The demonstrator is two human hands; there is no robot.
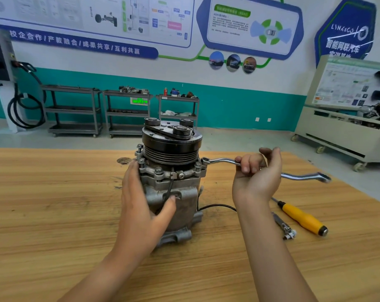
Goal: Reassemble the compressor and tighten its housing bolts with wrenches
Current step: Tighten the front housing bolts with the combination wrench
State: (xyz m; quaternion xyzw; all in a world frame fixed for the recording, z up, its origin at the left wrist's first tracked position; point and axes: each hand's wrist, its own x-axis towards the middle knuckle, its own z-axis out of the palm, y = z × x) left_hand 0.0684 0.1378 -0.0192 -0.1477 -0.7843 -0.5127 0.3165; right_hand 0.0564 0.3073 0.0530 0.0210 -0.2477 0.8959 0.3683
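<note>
The grey compressor (180, 199) stands upright on the wooden table (54, 214), black pulley on top. Several housing bolts (158, 171) stick up around its flange. My left hand (141, 203) holds the left side of the body, thumb across the front. My right hand (257, 173) grips the middle of a chrome ring wrench (222, 160). The wrench's ring end sits at the bolt on the flange's right side. Its other end sticks out to the right, blurred.
A yellow-handled screwdriver (304, 219) and a small metal tool (285, 227) lie on the table to the right. A black cable (217, 206) runs out from the compressor. Grey shelving carts (76, 110) and a wheeled training stand (348, 127) are beyond the table.
</note>
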